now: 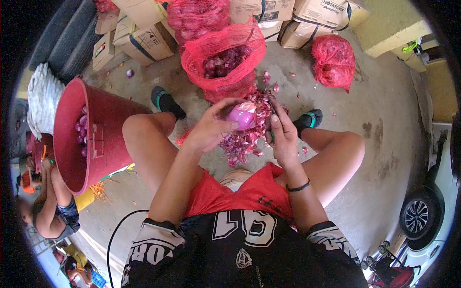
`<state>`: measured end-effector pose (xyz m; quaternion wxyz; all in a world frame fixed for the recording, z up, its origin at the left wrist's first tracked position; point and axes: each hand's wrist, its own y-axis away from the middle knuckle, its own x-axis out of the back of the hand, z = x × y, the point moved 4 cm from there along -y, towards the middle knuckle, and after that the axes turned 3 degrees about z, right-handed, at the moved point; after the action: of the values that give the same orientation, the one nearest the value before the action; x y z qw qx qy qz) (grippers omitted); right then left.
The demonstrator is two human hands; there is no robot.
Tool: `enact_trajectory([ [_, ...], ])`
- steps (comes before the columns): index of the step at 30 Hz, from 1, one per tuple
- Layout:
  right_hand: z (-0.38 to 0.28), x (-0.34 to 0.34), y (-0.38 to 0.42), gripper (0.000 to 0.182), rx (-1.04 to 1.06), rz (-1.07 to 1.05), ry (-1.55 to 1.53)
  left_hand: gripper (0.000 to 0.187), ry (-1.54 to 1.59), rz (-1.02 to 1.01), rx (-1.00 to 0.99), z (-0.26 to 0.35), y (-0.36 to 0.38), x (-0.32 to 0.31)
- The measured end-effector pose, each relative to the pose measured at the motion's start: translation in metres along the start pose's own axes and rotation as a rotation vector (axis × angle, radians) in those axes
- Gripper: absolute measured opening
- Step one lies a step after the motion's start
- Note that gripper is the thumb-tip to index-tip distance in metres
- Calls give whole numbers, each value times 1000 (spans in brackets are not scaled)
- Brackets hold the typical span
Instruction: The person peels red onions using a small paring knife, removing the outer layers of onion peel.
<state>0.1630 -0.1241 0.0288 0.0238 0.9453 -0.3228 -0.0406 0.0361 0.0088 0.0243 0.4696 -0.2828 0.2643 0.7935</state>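
Note:
My left hand [216,126] is wrapped round a partly peeled red onion [241,120], its bare purple side facing up. Close beside it, my right hand [283,132] grips a small knife [272,106]; a dark blade and a bit of green handle show between the fingers. Below both hands, a heap of onion skins [237,150] lies on the floor between my feet. Just beyond stands an open red mesh sack [223,84] with onions and loose skins inside.
A large red tub [108,129] holding several peeled onions stands at left. A tied mesh bag [333,62] lies at right, cardboard boxes [151,43] at the back. Another person [53,206] sits at far left. A car wheel [417,216] shows at right.

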Motion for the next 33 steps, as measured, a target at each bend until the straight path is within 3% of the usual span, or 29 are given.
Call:
enact_trajectory([
  [4, -2, 2, 9, 51, -101, -106, 28, 56, 71, 52, -12, 1, -1, 2],
  [10, -20, -19, 8, 55, 382, -179, 401, 53, 81, 80, 4, -5, -3, 6],
  [13, -16, -13, 5, 49, 331, -195, 430, 51, 101, 75, 8, -6, -4, 4],
  [15, -3, -7, 4, 48, 125, -65, 158, 51, 105, 66, 46, -6, -4, 2],
  [18, 2, 0, 4, 48, -119, -39, 2, 51, 60, 38, 53, -3, -3, 1],
  [24, -15, -10, 10, 49, 44, -212, 114, 57, -190, 157, 2, 0, -4, 4],
  [27, -13, -6, 6, 48, 104, -279, 220, 59, -131, 124, 5, 0, -4, 3],
  [31, -1, -1, 9, 43, -128, -182, -46, 62, -134, 65, 0, 3, -3, -6],
  [33, 0, 0, 8, 41, -144, -131, -185, 65, -143, 42, 25, 5, -1, -12],
])
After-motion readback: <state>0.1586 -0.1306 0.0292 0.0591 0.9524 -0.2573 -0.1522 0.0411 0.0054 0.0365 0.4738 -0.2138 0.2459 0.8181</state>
